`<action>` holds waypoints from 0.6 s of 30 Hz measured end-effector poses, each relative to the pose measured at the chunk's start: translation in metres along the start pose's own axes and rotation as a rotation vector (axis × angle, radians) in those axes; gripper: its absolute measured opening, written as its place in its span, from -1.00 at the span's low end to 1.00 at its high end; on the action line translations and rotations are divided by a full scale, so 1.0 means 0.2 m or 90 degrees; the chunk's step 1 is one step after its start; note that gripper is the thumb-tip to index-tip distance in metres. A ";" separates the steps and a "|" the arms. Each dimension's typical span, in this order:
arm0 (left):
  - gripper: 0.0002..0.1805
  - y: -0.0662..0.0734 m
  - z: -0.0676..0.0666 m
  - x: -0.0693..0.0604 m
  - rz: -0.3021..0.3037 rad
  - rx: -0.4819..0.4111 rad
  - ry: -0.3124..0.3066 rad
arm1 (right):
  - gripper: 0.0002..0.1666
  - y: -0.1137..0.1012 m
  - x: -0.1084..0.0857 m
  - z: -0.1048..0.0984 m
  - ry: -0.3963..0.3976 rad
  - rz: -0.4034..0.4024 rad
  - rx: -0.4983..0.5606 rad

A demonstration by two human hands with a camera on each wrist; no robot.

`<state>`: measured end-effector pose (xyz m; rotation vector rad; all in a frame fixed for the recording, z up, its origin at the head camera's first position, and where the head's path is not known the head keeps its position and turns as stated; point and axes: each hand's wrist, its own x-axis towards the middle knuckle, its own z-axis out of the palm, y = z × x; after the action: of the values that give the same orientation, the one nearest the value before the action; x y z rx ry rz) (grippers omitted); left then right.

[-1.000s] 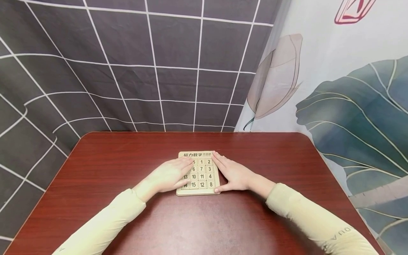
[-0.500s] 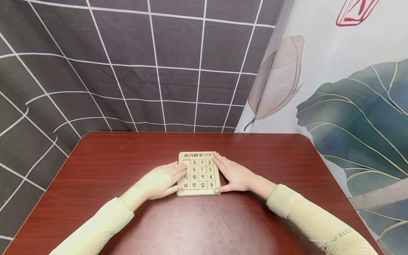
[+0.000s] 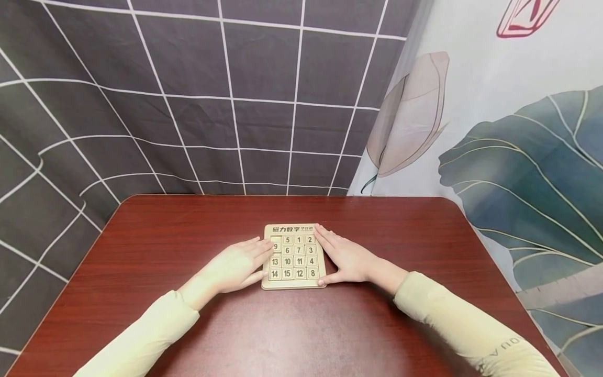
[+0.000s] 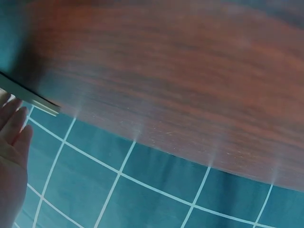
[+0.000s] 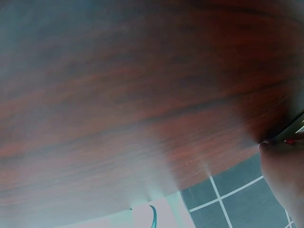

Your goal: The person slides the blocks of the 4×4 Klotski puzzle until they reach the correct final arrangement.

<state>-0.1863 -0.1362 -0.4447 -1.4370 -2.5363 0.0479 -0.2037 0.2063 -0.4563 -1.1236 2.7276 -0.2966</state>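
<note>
A light wooden number board (image 3: pixel 293 284) lies flat on the table, its square tiles in rows. In the left column the 9 tile (image 3: pixel 276 246) sits between the top two rows, with gaps above and below it. My left hand (image 3: pixel 237 264) has its fingertips at this tile and its thumb by the board's left edge. Along the right edge, my right hand (image 3: pixel 350 259) rests with extended fingers at the upper corner and thumb at the lower corner. The left wrist view shows part of the left hand (image 4: pixel 13 166) beside the board's edge (image 4: pixel 45 105); the right hand (image 5: pixel 285 171) is partly visible in the right wrist view.
The dark red table (image 3: pixel 165 235) extends around the board, its far edge near a dark curtain with white grid lines (image 3: pixel 264 125). A pale curtain with leaf patterns (image 3: pixel 518 199) hangs on the right.
My left hand has drawn back leftward from over the tiles, uncovering much of the left column. The 9 tile has shifted partway up toward the top row. My right hand stays in place.
</note>
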 end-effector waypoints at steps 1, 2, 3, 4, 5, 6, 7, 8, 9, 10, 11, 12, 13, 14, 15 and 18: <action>-0.42 0.00 0.00 0.01 -0.001 0.001 -0.001 | 0.46 0.00 0.00 0.00 0.000 0.000 0.001; -0.41 -0.01 0.00 0.01 -0.003 0.003 -0.003 | 0.46 0.00 0.00 0.00 0.001 -0.001 0.001; -0.41 -0.01 0.01 0.02 -0.006 0.002 -0.006 | 0.46 0.00 0.00 0.00 0.001 -0.002 0.001; -0.39 -0.02 0.01 0.02 -0.010 0.003 -0.010 | 0.46 0.00 0.00 0.00 0.000 -0.002 0.001; -0.38 -0.02 0.01 0.03 -0.014 0.003 -0.014 | 0.46 0.00 0.00 0.00 0.000 -0.002 0.001; -0.37 -0.03 0.01 0.03 -0.018 0.003 -0.019 | 0.46 0.00 0.00 0.00 -0.001 -0.002 0.000; -0.37 -0.03 0.02 0.03 -0.023 0.002 -0.024 | 0.47 0.00 0.00 0.01 -0.002 -0.002 0.000; -0.36 -0.03 0.02 0.04 -0.028 0.000 -0.028 | 0.47 0.00 0.00 0.01 -0.003 -0.003 -0.001; -0.36 -0.04 0.02 0.04 -0.032 -0.003 -0.033 | 0.47 0.01 0.00 0.01 -0.004 -0.003 -0.002; -0.37 -0.04 0.02 0.04 -0.036 -0.008 -0.034 | 0.46 0.01 0.00 0.01 -0.004 -0.003 -0.002; -0.37 -0.04 0.01 0.05 -0.039 -0.013 -0.037 | 0.46 0.00 0.00 0.01 -0.005 -0.003 -0.002; -0.37 -0.04 0.01 0.05 -0.042 -0.019 -0.038 | 0.46 0.00 0.00 0.01 -0.005 -0.003 -0.002; -0.36 -0.03 0.01 0.05 -0.043 -0.026 -0.039 | 0.46 0.00 0.00 0.01 -0.005 -0.004 -0.002; -0.36 -0.03 0.01 0.05 -0.045 -0.032 -0.040 | 0.46 0.00 0.00 0.01 -0.005 -0.004 -0.001; -0.35 -0.03 0.00 0.04 -0.047 -0.038 -0.038 | 0.46 0.00 0.00 0.00 -0.005 -0.003 0.000; -0.36 -0.01 -0.01 0.02 -0.047 -0.058 -0.033 | 0.46 0.00 0.00 0.00 -0.004 -0.001 0.001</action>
<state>-0.1904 -0.1334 -0.4416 -1.3896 -2.6638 -0.0434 -0.2038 0.2067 -0.4557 -1.1251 2.7210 -0.2958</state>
